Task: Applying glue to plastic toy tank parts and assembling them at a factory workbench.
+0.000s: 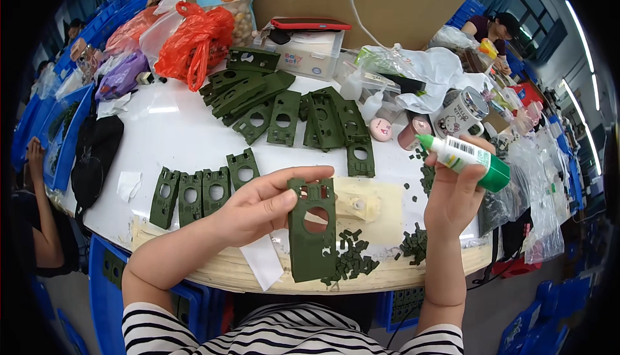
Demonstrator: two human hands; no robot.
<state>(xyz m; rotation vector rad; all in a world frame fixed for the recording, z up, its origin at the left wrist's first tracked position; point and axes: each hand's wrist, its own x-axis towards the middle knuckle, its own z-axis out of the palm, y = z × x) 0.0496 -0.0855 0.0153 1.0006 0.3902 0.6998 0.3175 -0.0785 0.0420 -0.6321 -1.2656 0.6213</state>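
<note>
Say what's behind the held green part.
Showing past the green part: a cream block, small green pieces. Its round hole shows pale and reddish patches, unclear; the rest is covered.

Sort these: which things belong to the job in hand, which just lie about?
Likely the job's:
green holed part in left grip
green-and-white bottle in right grip
small green pieces
other green holed parts

Likely lying about:
red plastic bag
purple bag
white mug

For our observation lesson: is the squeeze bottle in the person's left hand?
No, the right hand holds the squeeze bottle, while the left hand holds a dark green part.
</note>
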